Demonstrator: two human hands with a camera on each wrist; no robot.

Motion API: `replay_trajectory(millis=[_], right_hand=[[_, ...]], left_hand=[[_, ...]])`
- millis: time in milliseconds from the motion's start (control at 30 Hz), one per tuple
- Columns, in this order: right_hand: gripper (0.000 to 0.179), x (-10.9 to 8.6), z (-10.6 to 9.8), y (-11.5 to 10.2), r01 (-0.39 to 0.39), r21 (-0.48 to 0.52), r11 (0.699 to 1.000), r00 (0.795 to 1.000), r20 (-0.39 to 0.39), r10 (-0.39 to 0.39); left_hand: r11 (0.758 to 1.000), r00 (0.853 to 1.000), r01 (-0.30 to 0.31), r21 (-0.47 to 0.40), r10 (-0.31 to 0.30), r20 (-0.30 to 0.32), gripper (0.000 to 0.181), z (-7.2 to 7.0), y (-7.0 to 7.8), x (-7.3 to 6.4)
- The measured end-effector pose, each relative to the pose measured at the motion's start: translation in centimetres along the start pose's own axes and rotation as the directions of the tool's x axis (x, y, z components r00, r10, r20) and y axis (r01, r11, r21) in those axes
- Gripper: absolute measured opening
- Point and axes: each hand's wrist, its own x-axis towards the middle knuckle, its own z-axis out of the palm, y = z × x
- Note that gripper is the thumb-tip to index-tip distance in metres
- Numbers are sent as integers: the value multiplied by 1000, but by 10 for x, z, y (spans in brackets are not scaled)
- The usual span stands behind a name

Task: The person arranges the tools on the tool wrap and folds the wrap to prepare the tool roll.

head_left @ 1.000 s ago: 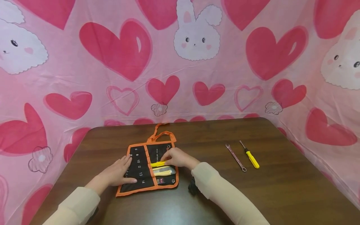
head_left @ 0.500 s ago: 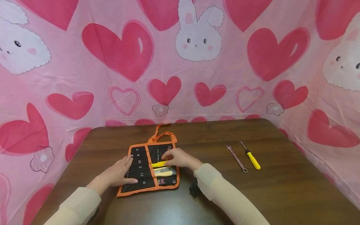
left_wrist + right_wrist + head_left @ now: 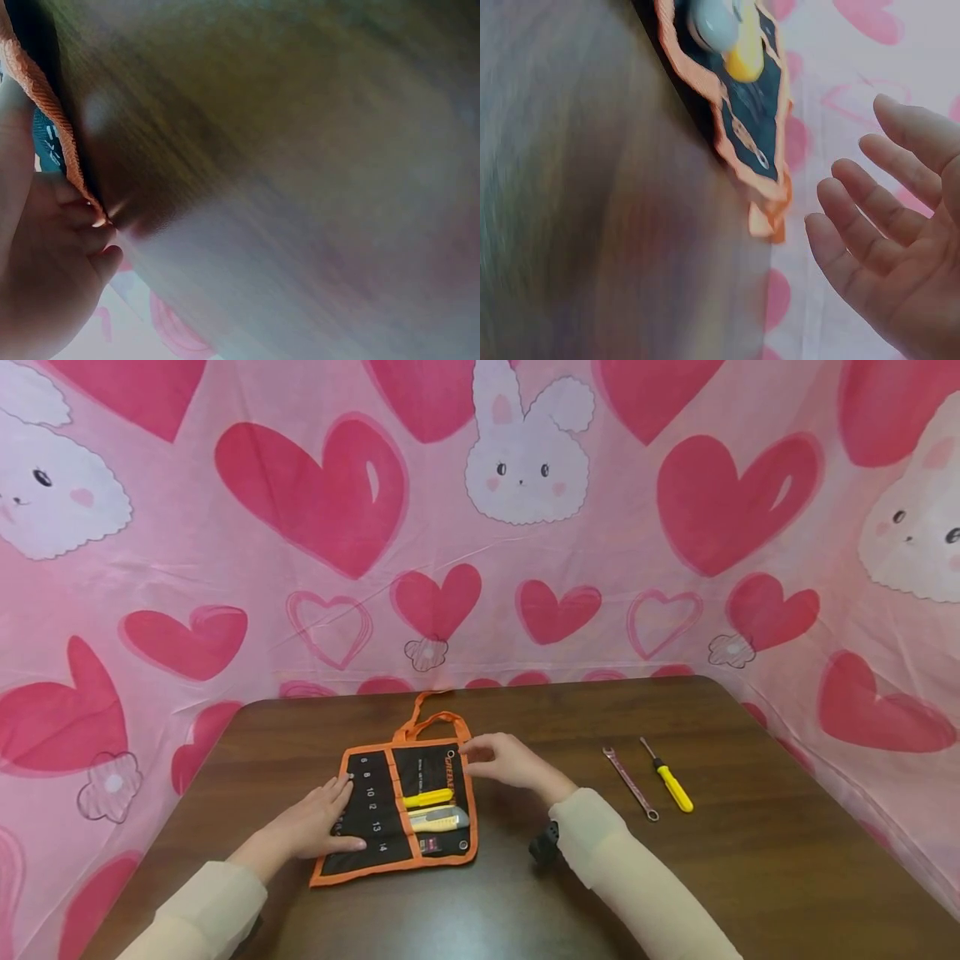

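A black tool pouch (image 3: 382, 818) with orange edging lies unrolled on the table, numbers printed along its left panel. My left hand (image 3: 311, 822) rests spread on that panel; in the left wrist view its fingers (image 3: 71, 225) lie along the orange edge. In the pouch's right panel sit a yellow handle (image 3: 429, 798) and a utility knife (image 3: 438, 819) with a pale yellow and grey body. My right hand (image 3: 510, 764) is by the pouch's upper right edge and holds nothing. In the right wrist view its fingers (image 3: 855, 240) are loosely extended, apart from the yellow handle (image 3: 745, 60).
To the right on the brown wooden table (image 3: 570, 893) lie a combination wrench (image 3: 630, 783) and a screwdriver (image 3: 669, 778) with a yellow handle. Orange tie straps (image 3: 431, 718) trail from the pouch's far edge. A pink heart-patterned cloth (image 3: 555, 552) hangs behind the table.
My right hand has let go of the yellow handle in the pouch and moved up and to the right. The left hand has stayed on the pouch.
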Motion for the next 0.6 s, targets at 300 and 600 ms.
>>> replay_trajectory(millis=[300,600], right_hand=[[35,-19,-29,12,17,25,1000,994,-110,-14],[35,-41,-55,28,15,14,1000,984,-178,-12]], left_hand=[[1000,1000,1,0,-1,-9,107,2,-1,-1],[1000,1000,-3,-3,3,-13,106,1,-1,-1]])
